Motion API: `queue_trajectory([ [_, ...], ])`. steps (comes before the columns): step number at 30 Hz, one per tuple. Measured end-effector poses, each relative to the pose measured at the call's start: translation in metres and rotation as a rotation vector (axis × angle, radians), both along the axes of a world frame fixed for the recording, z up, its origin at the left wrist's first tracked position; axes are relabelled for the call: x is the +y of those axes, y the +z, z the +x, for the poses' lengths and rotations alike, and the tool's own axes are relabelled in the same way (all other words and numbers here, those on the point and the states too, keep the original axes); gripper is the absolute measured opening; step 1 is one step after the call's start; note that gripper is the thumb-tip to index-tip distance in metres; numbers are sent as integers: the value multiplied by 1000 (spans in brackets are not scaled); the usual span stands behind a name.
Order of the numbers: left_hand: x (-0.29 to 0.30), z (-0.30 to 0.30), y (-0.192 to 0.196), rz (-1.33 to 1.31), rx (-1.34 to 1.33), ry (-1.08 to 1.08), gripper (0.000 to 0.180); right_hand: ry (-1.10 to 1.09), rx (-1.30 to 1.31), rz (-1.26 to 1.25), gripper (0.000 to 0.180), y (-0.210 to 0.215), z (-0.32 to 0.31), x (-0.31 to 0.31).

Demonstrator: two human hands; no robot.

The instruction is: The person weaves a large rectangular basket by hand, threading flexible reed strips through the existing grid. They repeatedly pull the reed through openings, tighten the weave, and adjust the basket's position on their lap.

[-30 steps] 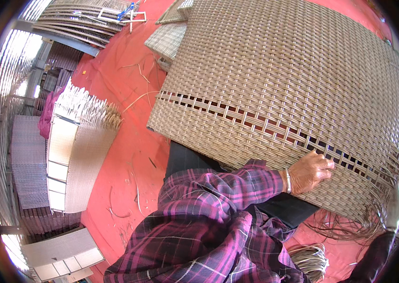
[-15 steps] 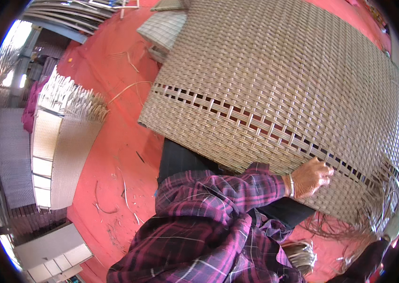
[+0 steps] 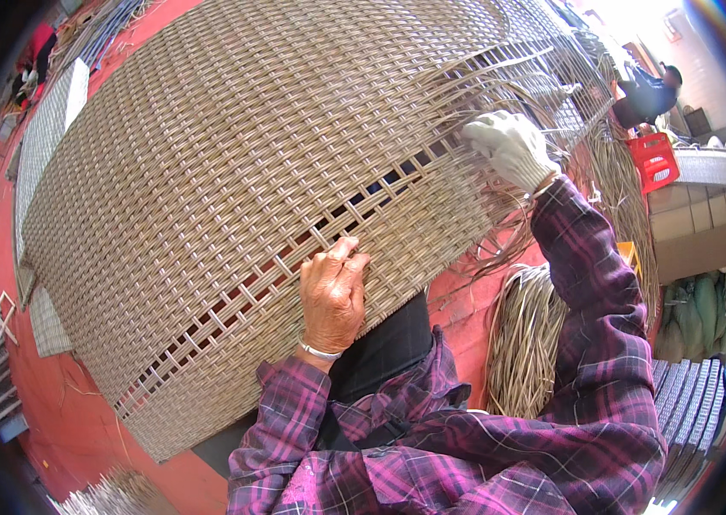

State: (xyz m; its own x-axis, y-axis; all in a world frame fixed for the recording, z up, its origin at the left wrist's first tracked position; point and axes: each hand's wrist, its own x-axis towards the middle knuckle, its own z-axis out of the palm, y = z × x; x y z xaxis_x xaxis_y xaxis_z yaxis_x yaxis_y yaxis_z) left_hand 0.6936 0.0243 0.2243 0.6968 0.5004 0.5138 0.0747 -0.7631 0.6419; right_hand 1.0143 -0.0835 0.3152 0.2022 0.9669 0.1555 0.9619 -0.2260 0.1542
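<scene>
A large woven panel of tan synthetic wicker [image 3: 234, 129] slants across the view in front of me, with a ladder-like row of gaps near its closer edge. Beside that row, my bare left hand [image 3: 333, 296] rests on the weave. Its fingers are bent and closed, their tips at the gaps; what they pinch is hidden. My right hand [image 3: 509, 148], in a white knit glove, is closed in a fist at the right end of the row. Loose wicker strands [image 3: 500, 73] fan out around it. What lies inside the fist cannot be made out.
A thick bundle of wicker strands [image 3: 522, 343] lies near my right forearm. Farther right are a red plastic crate [image 3: 655, 161], a cardboard box [image 3: 698, 225] and a person in dark clothing [image 3: 648, 96]. Red sheeting [image 3: 62, 403] covers the floor; a pale panel [image 3: 49, 129] stands far left.
The view has swung to the right, bringing my gloved right hand and the loose strands fully into sight. My left hand stays on the weave by the row of gaps.
</scene>
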Motion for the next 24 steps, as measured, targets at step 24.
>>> queue_trajectory([
  [24, -14, -33, -10, 1, 141, 78, 15, 44, 29, -243, 14, -14, -51, 50],
])
